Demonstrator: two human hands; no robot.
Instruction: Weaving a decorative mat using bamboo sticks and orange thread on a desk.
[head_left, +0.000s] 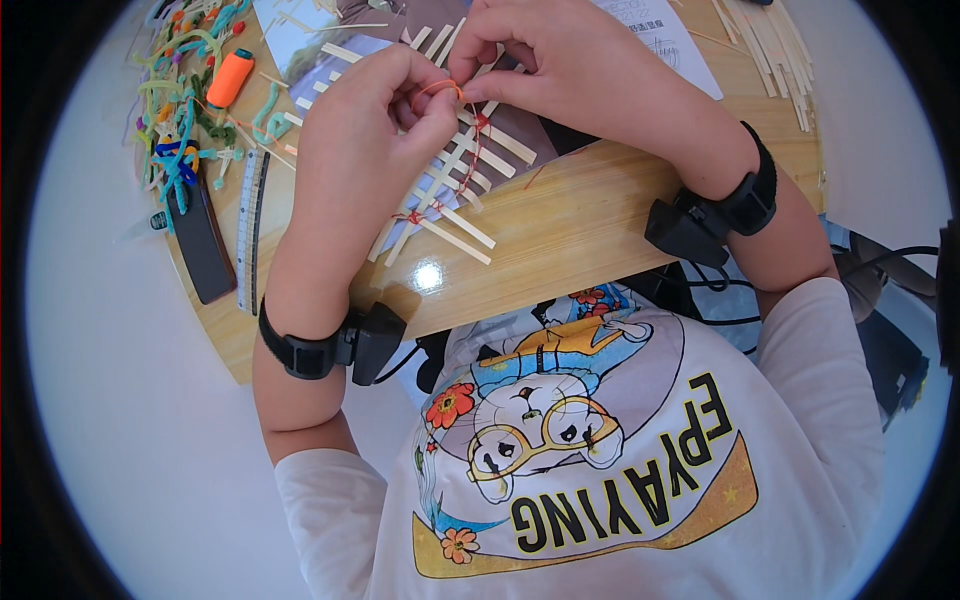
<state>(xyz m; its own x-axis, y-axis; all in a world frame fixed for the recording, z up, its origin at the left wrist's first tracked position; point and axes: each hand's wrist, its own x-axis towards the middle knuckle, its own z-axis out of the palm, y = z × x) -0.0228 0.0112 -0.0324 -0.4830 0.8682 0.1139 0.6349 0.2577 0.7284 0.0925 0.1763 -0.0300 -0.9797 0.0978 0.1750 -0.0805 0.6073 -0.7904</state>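
A lattice of pale wooden strips [452, 205] lies on the wooden table [570, 225], its crossings tied with red thread. My left hand [365, 150] and my right hand [560, 65] meet above its upper part. Both pinch a thin orange thread [440, 87] that loops between their fingertips over a tied crossing [481, 122]. Each wrist wears a black band with a small black box. The far end of the lattice is hidden behind my hands.
An orange thread spool [230, 78] and a heap of coloured pipe cleaners [180, 100] lie at the far left. A dark phone [200, 245] and a clear ruler [250, 225] rest by the left edge. Loose strips [775, 50] and a printed sheet [665, 40] lie at the back right.
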